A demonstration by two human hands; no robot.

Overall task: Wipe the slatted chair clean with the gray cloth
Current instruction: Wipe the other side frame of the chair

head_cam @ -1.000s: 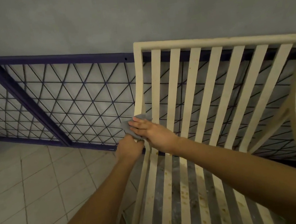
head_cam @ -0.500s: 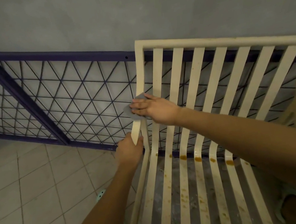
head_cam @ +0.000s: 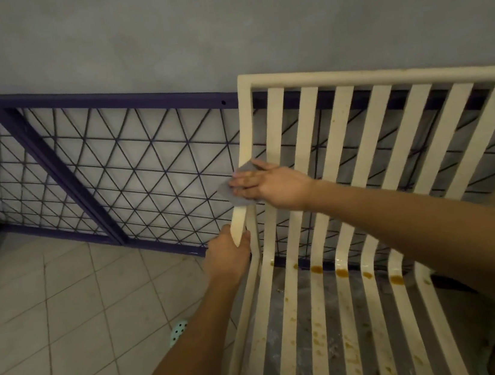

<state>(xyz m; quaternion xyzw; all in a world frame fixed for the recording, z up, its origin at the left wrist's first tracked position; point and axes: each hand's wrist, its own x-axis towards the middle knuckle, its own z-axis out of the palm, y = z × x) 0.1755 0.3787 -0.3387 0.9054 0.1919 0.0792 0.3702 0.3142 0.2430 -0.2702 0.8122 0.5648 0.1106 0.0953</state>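
The slatted chair (head_cam: 373, 170) fills the frame from 12 to 5 o'clock, cream backrest leaning toward the gray wall (head_cam: 219, 27), seat slats running down to 6 w/ brown stains (head_cam: 342, 273) strung along the bend and spattered over the seat. Right hand (head_cam: 274, 183) lies flat on the gray cloth (head_cam: 234, 193), fingers straight and close together pointing to 9 o'clock, pressing the cloth onto the chair's left-edge upright just left of center frame; cloth pokes out at 9 and 6 o'clock of the fingers. Vs 0.5 s ago the hand and cloth sit at abt the same spot on that upright, barely shifted; vs 1 s ago they're clearly higher up the backrest, and the two hands, then touching, are now apart. Left hand (head_cam: 228, 257) is at 6 o'clock of the cloth, curled around the lower part of the same edge piece, thumb side up, same grip as 0.5 s ago. Behind the chair, 9 to 12 o'clock, a purple wire-grid frame (head_cam: 106, 174) leans on the wall. Tiled floor (head_cam: 53, 323) at 7-8 o'clock, a small teal dotted thing (head_cam: 177, 332) beside the left forearm, can't tell what it is.
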